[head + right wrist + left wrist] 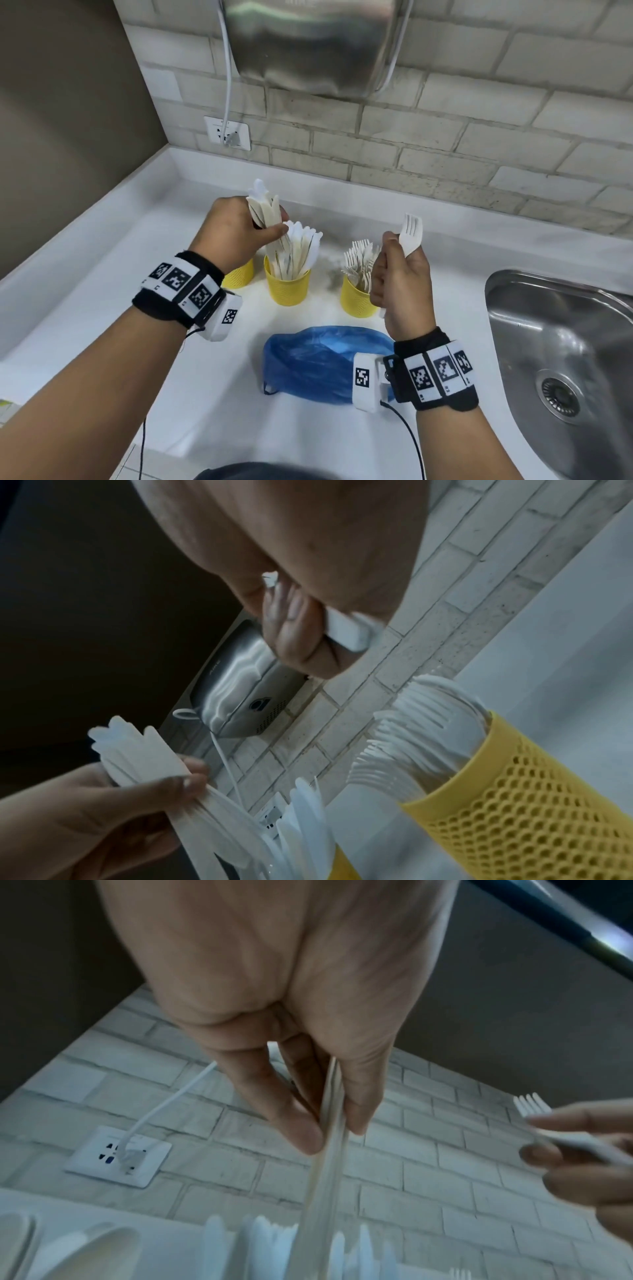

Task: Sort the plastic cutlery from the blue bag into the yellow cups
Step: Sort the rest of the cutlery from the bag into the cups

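Three yellow perforated cups stand in a row on the white counter. The left cup [239, 275] is mostly hidden behind my left hand. The middle cup [287, 286] holds white knives, and the right cup [356, 298] holds white forks. My left hand [239, 229] grips a bundle of white knives [263, 209] above the left and middle cups. My right hand [400, 274] holds a single white fork [412, 233] upright, just right of the fork cup. The blue bag [318, 363] lies crumpled on the counter below the cups.
A steel sink [561, 359] sits at the right. On the brick wall hangs a metal hand dryer [315, 44], its cord plugged into a wall socket [227, 133]. A dark wall bounds the counter on the left.
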Motion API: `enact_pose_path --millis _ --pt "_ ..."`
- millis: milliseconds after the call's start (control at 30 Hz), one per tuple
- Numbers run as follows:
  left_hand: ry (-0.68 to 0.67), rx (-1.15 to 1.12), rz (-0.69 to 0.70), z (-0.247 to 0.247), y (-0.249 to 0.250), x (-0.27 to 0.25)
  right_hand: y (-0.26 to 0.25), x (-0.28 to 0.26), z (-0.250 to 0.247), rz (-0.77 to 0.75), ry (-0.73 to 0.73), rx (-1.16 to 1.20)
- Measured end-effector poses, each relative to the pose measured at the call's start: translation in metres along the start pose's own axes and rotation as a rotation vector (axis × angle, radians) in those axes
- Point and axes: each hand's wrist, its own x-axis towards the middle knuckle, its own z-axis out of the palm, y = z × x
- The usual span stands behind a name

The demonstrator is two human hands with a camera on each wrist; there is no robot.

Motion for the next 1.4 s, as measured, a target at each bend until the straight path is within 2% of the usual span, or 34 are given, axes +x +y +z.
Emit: enact_pose_path --millis 167,400,600,733,900,967,1100,1233,1333,1400 --pt "-0.081 0.141 -0.051 0.023 -0.010 0.005 -0.002 -0.005 -0.001 0.004 -0.047 0.012" --pt "-0.154 0.213 -0.173 0.056 -0.021 0.006 0.004 -0.006 -0.001 0.029 -0.058 -0.007" --pt "-0.077 0.160 -0.167 0.073 -0.027 -0.004 0.004 -0.007 -0.001 0.057 -0.067 -0.006" --pt "-0.070 0.223 -0.096 0.073 -0.035 -0.002 0.007 -0.006 -0.003 0.058 -0.052 -0.012" --pt "0.073 0.211 0.052 0.062 -0.025 0.006 0.010 -0.003 -0.006 0.069 -0.039 0.057" --pt "0.082 0.222 0.139 0.059 -0.018 0.013 0.011 -0.002 -0.005 0.074 -0.029 0.080" --pt "-0.053 0.408 0.266 0.069 -0.010 0.034 0.012 -0.002 -0.003 0.065 -0.032 0.080" --pt "-0.269 0.530 0.278 0.084 -0.012 0.033 0.013 -0.004 -0.004 0.058 -0.037 0.051" --pt "-0.291 0.514 0.304 0.086 -0.009 0.030 0.012 -0.005 -0.006 0.051 -0.036 0.030" --pt "-0.319 0.480 0.248 0.081 -0.004 0.034 0.013 -0.006 -0.009 0.046 -0.034 0.031"
